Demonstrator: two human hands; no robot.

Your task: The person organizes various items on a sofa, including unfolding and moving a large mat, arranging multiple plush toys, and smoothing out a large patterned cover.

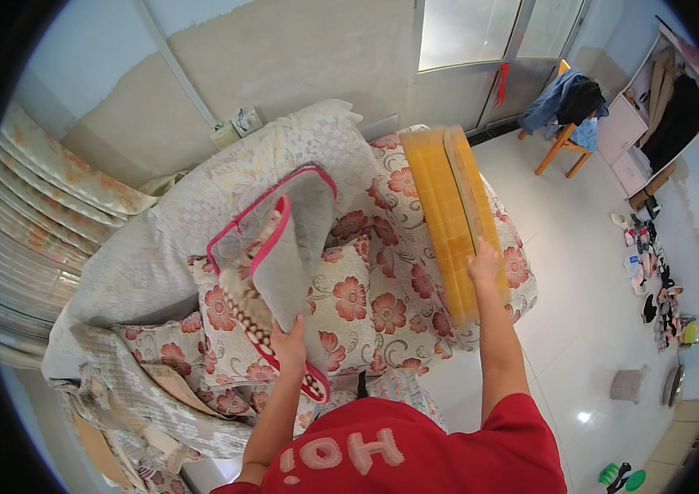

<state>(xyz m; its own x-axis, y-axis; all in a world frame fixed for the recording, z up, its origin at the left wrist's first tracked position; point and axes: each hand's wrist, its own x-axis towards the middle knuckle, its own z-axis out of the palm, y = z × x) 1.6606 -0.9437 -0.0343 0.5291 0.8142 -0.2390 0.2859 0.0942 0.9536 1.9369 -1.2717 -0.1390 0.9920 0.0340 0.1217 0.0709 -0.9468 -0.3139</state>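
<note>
My left hand [288, 346] grips a folded quilted mat [275, 272] by its lower end. The mat has a grey backing, pink binding and a brown patterned face, part of which is folded out of sight. Out to the right, my right hand [484, 262] is closed on a yellow folded pad [442, 216] at a brown-edged strip along it. Motion blurs the pad, so I cannot tell its material. Beneath both lies a sofa with a red-flowered cover [386, 312]; a matching square cushion [346, 290] rests partly behind the mat.
A pale patterned cover [152, 253] drapes the sofa back. Crumpled covers and cardboard [170, 386] lie at the lower left. Pleated curtains [59, 204] hang on the left. To the right are a chair with clothes [572, 105], several shoes [649, 259] and a bin [628, 384].
</note>
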